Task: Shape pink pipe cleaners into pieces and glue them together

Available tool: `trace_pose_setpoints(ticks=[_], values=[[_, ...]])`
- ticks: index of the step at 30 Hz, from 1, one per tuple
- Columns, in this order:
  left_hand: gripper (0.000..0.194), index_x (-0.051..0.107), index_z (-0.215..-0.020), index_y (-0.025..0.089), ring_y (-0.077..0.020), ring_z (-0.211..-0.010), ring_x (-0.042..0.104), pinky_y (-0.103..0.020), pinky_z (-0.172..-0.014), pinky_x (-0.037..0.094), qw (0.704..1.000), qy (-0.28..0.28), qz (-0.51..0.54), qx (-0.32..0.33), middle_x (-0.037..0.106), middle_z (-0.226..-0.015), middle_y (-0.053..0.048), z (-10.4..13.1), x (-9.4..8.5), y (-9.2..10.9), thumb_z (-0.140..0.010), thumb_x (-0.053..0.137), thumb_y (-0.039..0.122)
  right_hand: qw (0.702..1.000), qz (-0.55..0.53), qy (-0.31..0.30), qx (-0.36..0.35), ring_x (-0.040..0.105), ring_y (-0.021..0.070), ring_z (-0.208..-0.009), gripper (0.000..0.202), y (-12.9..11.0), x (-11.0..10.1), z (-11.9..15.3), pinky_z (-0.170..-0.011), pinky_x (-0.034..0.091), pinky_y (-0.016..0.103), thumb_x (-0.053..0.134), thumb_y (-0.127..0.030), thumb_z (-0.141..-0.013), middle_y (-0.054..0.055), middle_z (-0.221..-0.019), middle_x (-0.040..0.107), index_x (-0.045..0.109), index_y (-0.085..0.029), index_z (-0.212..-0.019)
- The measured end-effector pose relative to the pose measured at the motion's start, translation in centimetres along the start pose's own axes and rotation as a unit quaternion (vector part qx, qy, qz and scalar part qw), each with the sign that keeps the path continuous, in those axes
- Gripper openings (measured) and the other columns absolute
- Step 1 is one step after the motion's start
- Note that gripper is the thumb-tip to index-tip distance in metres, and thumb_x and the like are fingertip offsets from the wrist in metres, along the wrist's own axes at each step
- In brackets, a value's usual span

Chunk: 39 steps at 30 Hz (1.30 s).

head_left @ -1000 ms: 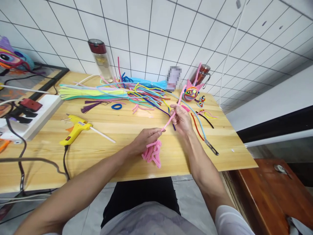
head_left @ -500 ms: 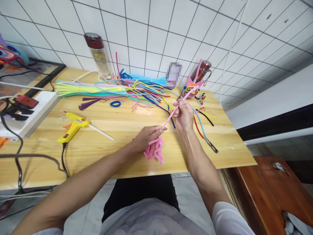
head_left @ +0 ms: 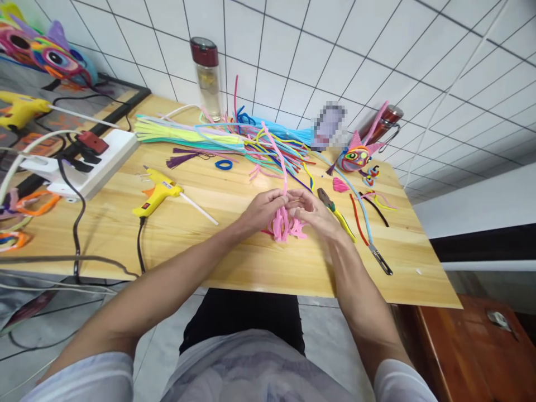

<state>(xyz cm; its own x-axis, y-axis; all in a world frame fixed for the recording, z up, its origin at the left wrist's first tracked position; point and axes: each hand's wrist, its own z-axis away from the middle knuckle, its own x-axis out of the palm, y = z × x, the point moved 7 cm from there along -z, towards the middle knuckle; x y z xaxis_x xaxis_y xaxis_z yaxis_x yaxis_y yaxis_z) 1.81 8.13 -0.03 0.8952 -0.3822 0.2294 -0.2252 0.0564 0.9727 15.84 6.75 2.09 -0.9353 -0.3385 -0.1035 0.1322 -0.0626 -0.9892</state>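
Note:
My left hand [head_left: 266, 211] is closed on a bundle of pink pipe cleaners [head_left: 280, 225], whose loops hang below the fingers. One pink strand rises from the grip toward the pile of coloured pipe cleaners [head_left: 188, 139]. My right hand [head_left: 310, 209] touches the bundle from the right, fingers bent and partly spread; whether it grips a strand is too small to tell. Pliers with yellow-green handles [head_left: 342, 222] lie just right of it. Behind them are a ridged pink piece [head_left: 340, 185] and a colourful eared figure [head_left: 355, 158].
A yellow glue gun [head_left: 157, 194] lies at the left, near a white power strip [head_left: 94, 164] with cables. A glass bottle [head_left: 208, 81] and a red flask [head_left: 385, 123] stand by the wall. A metal tool [head_left: 381, 259] lies at the right.
My hands have come together around the pink bundle; my right hand has moved down from the upper strand. The view has shifted left, and the pliers and ridged pink piece now show.

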Motion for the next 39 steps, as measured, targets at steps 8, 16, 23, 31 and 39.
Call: trace_pose_setpoints(ticks=[8, 16, 23, 31, 39], values=[[0.036, 0.071, -0.105, 0.016, -0.0140, -0.076, 0.061, -0.026, -0.071, 0.049, 0.996, 0.070, -0.023, 0.043, 0.065, -0.083, 0.001, -0.1, -1.6, 0.3, -0.092, 0.067, 0.049, 0.991, 0.112, 0.063, -0.042, 0.061, 0.0151, -0.070, 0.036, -0.3, 0.2, 0.0, -0.066, 0.050, 0.030, 0.079, -0.035, -0.074, -0.001, -0.087, 0.070, 0.068, -0.022, -0.105], [0.019, 0.066, -0.100, 0.018, -0.0183, -0.090, 0.069, -0.030, -0.086, 0.055, 0.973, 0.074, -0.192, 0.103, 0.074, -0.097, -0.003, 0.7, -1.0, 1.3, -0.086, 0.074, 0.029, 0.959, 0.194, 0.171, -0.115, 0.062, 0.0170, -0.071, 0.024, -1.9, -0.7, 0.7, -0.068, 0.051, 0.032, 0.078, -0.041, -0.079, 0.000, -0.081, 0.070, 0.067, -0.024, -0.091], [0.013, 0.070, -0.100, 0.019, -0.0175, -0.084, 0.066, -0.029, -0.080, 0.049, 0.942, 0.034, -0.311, 0.122, 0.075, -0.092, -0.003, 1.0, -0.1, 1.4, -0.090, 0.066, 0.027, 0.966, 0.188, 0.120, -0.131, 0.070, 0.0221, -0.093, 0.033, -2.1, -0.4, 0.4, -0.086, 0.055, 0.036, 0.083, -0.049, -0.082, 0.005, -0.102, 0.076, 0.077, -0.025, -0.104], [0.010, 0.067, -0.097, 0.020, -0.0155, -0.081, 0.063, -0.027, -0.079, 0.046, 0.942, 0.024, -0.312, 0.117, 0.072, -0.089, 0.000, 1.2, 0.2, 1.3, -0.089, 0.068, 0.026, 0.974, 0.085, 0.194, -0.080, 0.062, 0.0158, -0.065, 0.025, -0.6, -1.5, 0.1, -0.063, 0.048, 0.030, 0.082, -0.046, -0.080, 0.000, -0.075, 0.073, 0.079, -0.021, -0.082], [0.001, 0.063, -0.089, 0.021, -0.0191, -0.088, 0.061, -0.032, -0.085, 0.046, 0.917, -0.004, -0.337, 0.213, 0.069, -0.093, -0.004, 1.3, 0.9, 2.2, -0.090, 0.064, 0.020, 0.979, -0.046, 0.199, -0.017, 0.062, 0.0143, -0.057, 0.035, -0.4, -1.9, 0.1, -0.056, 0.050, 0.028, 0.093, -0.050, -0.064, 0.000, -0.067, 0.074, 0.077, -0.020, -0.073]])
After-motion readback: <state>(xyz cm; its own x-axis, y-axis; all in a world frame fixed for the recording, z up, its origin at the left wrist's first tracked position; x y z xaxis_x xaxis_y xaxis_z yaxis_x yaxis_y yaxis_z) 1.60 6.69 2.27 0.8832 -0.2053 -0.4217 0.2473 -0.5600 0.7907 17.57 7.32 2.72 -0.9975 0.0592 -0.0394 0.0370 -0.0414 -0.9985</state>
